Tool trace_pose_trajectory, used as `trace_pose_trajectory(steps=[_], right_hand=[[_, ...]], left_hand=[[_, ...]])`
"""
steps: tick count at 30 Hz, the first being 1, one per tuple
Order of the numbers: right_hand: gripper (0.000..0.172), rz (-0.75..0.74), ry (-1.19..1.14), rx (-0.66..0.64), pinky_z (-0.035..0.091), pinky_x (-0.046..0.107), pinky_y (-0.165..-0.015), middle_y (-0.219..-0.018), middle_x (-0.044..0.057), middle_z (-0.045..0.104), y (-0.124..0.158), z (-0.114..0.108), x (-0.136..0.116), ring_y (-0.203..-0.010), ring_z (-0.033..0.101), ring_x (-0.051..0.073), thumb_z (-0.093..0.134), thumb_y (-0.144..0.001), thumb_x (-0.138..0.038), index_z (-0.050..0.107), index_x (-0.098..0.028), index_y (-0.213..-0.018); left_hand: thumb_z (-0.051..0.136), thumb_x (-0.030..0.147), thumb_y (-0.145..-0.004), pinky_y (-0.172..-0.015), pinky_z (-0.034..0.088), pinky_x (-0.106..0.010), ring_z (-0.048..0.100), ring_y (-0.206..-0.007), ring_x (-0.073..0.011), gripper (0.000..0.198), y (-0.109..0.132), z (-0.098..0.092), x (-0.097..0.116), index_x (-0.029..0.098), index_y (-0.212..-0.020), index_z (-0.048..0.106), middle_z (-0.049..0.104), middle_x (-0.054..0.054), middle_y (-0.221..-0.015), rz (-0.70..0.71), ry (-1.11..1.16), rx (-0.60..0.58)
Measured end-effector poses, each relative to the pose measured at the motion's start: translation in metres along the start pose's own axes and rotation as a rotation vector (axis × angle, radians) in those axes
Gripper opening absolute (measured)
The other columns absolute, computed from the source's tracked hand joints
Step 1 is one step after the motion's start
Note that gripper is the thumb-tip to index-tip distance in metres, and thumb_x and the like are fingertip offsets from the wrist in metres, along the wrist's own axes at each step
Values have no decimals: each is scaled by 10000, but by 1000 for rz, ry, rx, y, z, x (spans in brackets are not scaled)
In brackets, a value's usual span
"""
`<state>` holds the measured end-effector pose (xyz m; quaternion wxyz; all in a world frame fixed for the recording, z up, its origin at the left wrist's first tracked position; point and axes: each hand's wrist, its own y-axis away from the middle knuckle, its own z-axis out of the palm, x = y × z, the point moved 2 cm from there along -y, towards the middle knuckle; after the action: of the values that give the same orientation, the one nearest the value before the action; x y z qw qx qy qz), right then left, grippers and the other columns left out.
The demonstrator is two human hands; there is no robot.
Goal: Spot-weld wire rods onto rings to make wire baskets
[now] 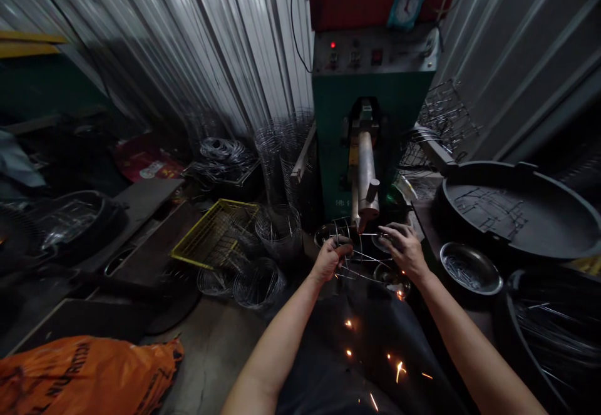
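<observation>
A frame of thin metal wires sits just under the tip of a spot welder's electrode arm. My left hand is closed on the frame's left side, thumb and fingers pinched together. My right hand pinches the right end of a thin straight wire, which runs level to the electrode tip. The frame's lower part curves between my hands. Bright sparks fall over the dark apron on my lap. My fingers partly hide where they grip the wires.
The green welding machine stands straight ahead. Left are a yellow wire basket and rolled wire mesh cylinders. Right are a large round pan, a metal bowl of small parts and a tub of wires. An orange sack lies lower left.
</observation>
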<state>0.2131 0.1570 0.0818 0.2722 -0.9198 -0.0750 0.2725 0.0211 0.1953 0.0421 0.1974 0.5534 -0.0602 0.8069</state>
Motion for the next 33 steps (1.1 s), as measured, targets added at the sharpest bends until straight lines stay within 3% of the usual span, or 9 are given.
trace_pose_trajectory(steps=[3,7,12,18,25,33], right_hand=[[313,20,0,-29,412,390,-812,-1002,92,565,17,-1,-24,-950,510,239,512,-773,-402,568,-231,-1029],[242,75,-208,-135,480,311,-648,-819,49,610,33,12,-40,-744,585,188,415,-826,-390,597,-247,-899],[231,101,-210,-34,477,313,-636,-781,45,596,29,12,-22,-724,577,187,453,-806,-394,625,-238,-806],[165,12,-128,54,438,388,-797,-946,71,524,27,3,-5,-934,495,220,502,-790,-345,641,-258,-812],[140,-42,-98,6,382,440,-879,-1119,65,493,21,-4,8,-1072,400,248,503,-792,-312,630,-258,-820],[133,-74,-114,-64,365,450,-891,-1157,43,526,21,0,21,-1063,413,238,478,-807,-291,604,-254,-836]], left_hand=[[651,272,-602,-306,194,-152,354,-330,-15,250,0,0,0,133,-786,556,549,32,-541,13,7,5],[665,302,-588,-311,182,-151,346,-334,-12,279,3,2,2,133,-778,550,544,33,-544,14,13,31],[662,364,-596,-323,177,-151,320,-320,-2,357,8,1,4,136,-847,547,546,34,-547,-24,23,37],[683,323,-581,-317,178,-151,336,-310,-4,342,12,3,5,146,-831,530,553,39,-544,-24,8,52],[678,355,-594,-316,180,-153,325,-305,-2,340,10,3,9,147,-809,516,538,45,-533,-35,4,39],[662,374,-616,-310,161,-151,320,-302,-2,323,6,4,5,148,-788,508,548,38,-531,-26,-10,46]])
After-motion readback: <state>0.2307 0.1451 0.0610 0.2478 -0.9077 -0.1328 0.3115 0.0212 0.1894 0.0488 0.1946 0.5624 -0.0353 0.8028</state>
